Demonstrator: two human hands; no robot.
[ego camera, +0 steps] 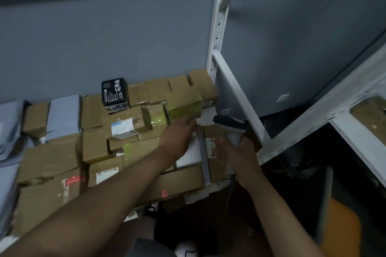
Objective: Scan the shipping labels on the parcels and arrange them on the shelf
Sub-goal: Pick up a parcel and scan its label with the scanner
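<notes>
Right hand (240, 152) grips a scanner (230, 129) at the shelf's (238, 92) right edge; left hand (177, 135), fingers seemingly straight, touches a yellow-taped parcel (183, 100).

My left hand (177, 133) covers whatever its fingertips touch among the parcels (117, 131), so I cannot tell its grip. The print on the shipping label (121, 128) is too small for me to read. The grey mailers (8, 129) at far left are cut off by the frame edge.

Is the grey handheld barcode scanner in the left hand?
No, the right hand grips the grey handheld barcode scanner; the left hand rests on parcels.
</notes>
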